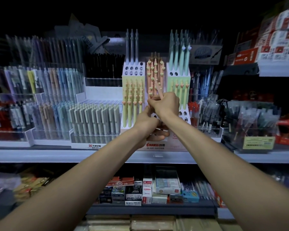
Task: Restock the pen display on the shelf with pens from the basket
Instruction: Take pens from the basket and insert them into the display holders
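Observation:
A white stepped pen display (134, 70) stands on the middle shelf, with yellow-green pens on its left, pink pens in the middle and mint pens on its right. Several of its holes are empty. My right hand (165, 105) is in front of the pink column and grips a pink pen (158, 88) that points up and to the left. My left hand (148, 127) is just below it, fingers curled round what looks like more pink pens, mostly hidden by the hand. The basket is out of view.
Clear and white pen racks (93, 120) fill the shelf to the left, and clear pen tubs (250, 124) stand to the right. The grey shelf edge (57, 155) runs across. Boxed erasers and refills (167, 184) sit on the lower shelf. Red cartons (277, 39) are stacked at the upper right.

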